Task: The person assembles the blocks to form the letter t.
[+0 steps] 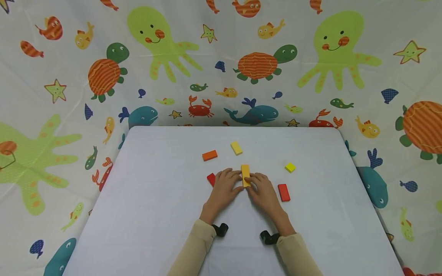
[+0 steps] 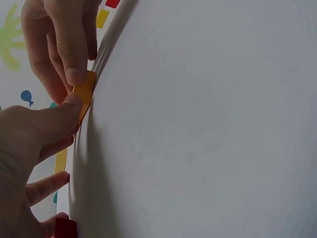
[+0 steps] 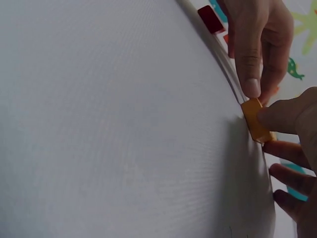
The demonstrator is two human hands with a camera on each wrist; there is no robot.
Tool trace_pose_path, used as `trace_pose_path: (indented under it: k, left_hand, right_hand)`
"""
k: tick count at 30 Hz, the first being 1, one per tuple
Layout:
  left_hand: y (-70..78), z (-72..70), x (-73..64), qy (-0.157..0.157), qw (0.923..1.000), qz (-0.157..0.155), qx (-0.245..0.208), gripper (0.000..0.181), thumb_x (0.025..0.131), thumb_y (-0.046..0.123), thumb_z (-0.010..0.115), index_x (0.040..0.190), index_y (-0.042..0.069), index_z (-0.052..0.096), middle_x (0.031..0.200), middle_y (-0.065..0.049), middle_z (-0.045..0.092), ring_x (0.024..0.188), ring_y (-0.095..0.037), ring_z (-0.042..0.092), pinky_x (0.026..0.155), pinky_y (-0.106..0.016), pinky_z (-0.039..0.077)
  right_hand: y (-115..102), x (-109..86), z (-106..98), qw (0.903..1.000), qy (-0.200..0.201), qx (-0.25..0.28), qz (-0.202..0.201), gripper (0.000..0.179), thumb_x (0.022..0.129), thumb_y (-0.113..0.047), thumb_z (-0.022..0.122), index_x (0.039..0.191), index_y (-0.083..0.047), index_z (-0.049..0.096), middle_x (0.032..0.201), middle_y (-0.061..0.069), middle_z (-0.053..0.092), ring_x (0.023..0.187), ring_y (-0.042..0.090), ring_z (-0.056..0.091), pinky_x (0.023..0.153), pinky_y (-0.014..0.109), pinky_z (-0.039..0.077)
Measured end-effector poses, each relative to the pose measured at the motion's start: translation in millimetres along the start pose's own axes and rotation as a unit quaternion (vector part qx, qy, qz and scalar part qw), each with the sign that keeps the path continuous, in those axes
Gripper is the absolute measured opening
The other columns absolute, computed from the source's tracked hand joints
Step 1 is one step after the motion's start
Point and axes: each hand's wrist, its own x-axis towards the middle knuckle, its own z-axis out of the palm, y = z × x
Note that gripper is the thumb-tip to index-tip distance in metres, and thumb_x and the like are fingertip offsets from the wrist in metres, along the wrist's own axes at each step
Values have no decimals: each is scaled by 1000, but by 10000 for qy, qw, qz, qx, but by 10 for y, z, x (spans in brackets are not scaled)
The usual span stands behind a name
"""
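An orange-yellow rectangular block (image 1: 245,171) lies on the white table in front of me, between my two hands. My left hand (image 1: 224,188) pinches it from the left, the thumb (image 2: 59,116) on its near face. From the other side my right hand (image 1: 265,191) pinches the same block, thumb (image 3: 277,116) pressed to its face in the right wrist view. Both hands' other fingers spread toward the table. A red block (image 1: 211,179) lies beside my left hand's outer fingers, partly hidden by them; in the left wrist view, that red block (image 2: 66,228) sits by the little finger.
Beyond the hands lie an orange block (image 1: 209,155) and a pale yellow block (image 1: 236,148). To the right are a small bright yellow block (image 1: 290,167) and another red block (image 1: 284,192). A sea-animal cloth (image 1: 193,50) hangs behind the white table (image 1: 145,199).
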Motion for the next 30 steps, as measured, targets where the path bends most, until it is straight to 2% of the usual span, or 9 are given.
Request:
trace_pose_path:
  k: [4, 11, 17, 21, 26, 30]
  left_hand:
    - [-10, -10, 1, 5, 10000, 33, -39, 31, 94, 38, 78, 118, 19, 72, 145, 3, 66, 143, -29, 51, 116, -60, 39]
    - [-17, -7, -2, -124, 9996, -97, -236, 32, 94, 38, 77, 119, 19, 72, 147, 3, 64, 146, -28, 48, 120, -60, 35]
    - [-15, 4, -1, -173, 9994, -168, -239, 33, 94, 38, 77, 120, 18, 72, 147, 3, 64, 146, -27, 48, 121, -59, 35]
    - [-22, -5, -12, -172, 9998, -95, -99, 33, 96, 38, 76, 122, 19, 71, 146, 2, 65, 144, -27, 49, 121, -58, 35]
    - [-67, -87, -58, -93, 9997, 42, 213, 29, 99, 36, 71, 124, 20, 72, 143, 0, 67, 140, -27, 53, 119, -61, 36]
    - [-159, -197, -115, -64, 9997, 24, 238, 25, 101, 31, 69, 124, 20, 71, 142, -1, 67, 140, -28, 53, 117, -62, 36]
  right_hand:
    - [-21, -16, 0, 9999, 70, -94, -38, 38, 90, -11, 81, 127, -7, 70, 133, 14, 69, 131, 38, 59, 109, 58, 49]
    - [-39, -33, 18, 9996, -23, -172, 233, 58, 94, -18, 79, 146, -3, 58, 138, 17, 66, 132, 38, 57, 110, 57, 48]
    - [-52, -40, 28, 9993, 85, -288, 213, 59, 92, -20, 80, 144, -2, 60, 132, 18, 68, 125, 40, 59, 106, 58, 49]
    - [-61, -42, 36, 9990, 62, -331, 288, 57, 93, -20, 80, 144, -3, 61, 131, 17, 68, 124, 40, 59, 106, 57, 49]
    - [-78, -44, 53, 9986, 11, -292, 443, 59, 93, -21, 80, 145, -4, 60, 133, 16, 67, 127, 38, 57, 108, 55, 49]
    - [-99, -38, 48, 9983, -40, -255, 523, 59, 93, -21, 79, 145, -5, 60, 134, 16, 67, 128, 38, 57, 109, 55, 48]
